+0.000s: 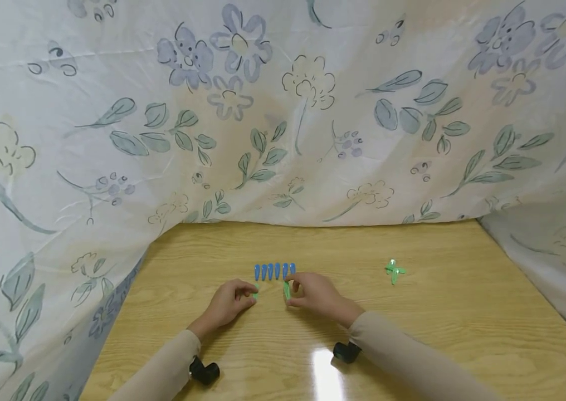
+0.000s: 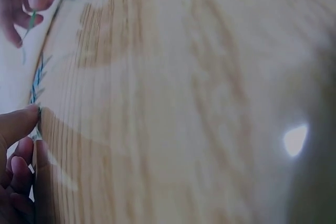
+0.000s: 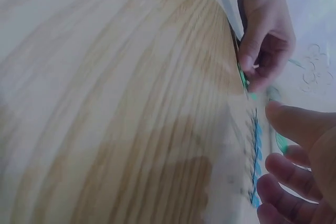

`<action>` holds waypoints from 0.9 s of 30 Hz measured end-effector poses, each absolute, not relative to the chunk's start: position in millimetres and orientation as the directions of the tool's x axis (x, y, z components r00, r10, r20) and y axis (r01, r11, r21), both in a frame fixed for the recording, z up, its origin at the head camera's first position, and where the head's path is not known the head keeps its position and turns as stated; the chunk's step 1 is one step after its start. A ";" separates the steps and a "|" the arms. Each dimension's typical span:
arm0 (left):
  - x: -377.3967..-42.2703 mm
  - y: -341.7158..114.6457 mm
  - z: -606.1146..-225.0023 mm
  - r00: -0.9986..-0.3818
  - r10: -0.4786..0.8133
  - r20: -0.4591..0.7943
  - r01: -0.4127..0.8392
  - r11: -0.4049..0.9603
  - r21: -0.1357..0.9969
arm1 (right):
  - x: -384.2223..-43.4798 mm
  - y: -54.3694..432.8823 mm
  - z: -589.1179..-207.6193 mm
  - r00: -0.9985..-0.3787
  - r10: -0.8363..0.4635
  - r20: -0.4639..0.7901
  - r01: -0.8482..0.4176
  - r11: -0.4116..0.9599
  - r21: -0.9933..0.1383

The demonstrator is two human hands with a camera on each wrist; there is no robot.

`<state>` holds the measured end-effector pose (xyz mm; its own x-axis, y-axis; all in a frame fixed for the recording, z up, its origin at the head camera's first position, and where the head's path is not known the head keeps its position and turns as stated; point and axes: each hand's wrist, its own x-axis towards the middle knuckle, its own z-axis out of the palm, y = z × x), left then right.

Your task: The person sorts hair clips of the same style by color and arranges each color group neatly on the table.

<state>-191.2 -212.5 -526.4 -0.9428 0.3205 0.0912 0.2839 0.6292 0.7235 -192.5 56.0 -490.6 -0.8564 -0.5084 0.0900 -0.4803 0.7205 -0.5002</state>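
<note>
Several blue drop-shaped hair clips [image 1: 277, 271] lie side by side in a row on the wooden table. Just below the row's left end, my left hand [image 1: 225, 303] pinches a slim green hair clip [image 1: 255, 293] between thumb and fingers, at the tabletop. My right hand [image 1: 319, 295] holds a second green hair clip [image 1: 287, 290] upright between thumb and forefinger, near the right end of the row. In the right wrist view that green clip [image 3: 281, 141] shows partly behind the fingers. The left wrist view mostly hides the left hand's clip.
A small loose pile of green clips [image 1: 394, 271] lies on the table [image 1: 443, 334] to the right. A flowered cloth [image 1: 283, 167] hangs along the back and sides. Black wrist cameras [image 1: 205, 371] sit at both sleeves.
</note>
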 end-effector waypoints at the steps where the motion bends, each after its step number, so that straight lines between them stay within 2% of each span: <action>1: -190.9 -212.7 -526.7 -0.943 0.320 0.092 0.285 0.629 0.724 | -192.6 53.1 -490.8 -0.856 -0.509 0.092 -0.481 0.718 -0.502; 27: -192.4 -212.0 -523.2 -0.948 0.312 0.056 0.254 0.643 0.722 | -199.5 -5.9 -502.5 -0.869 -0.493 0.051 -0.442 0.724 -0.530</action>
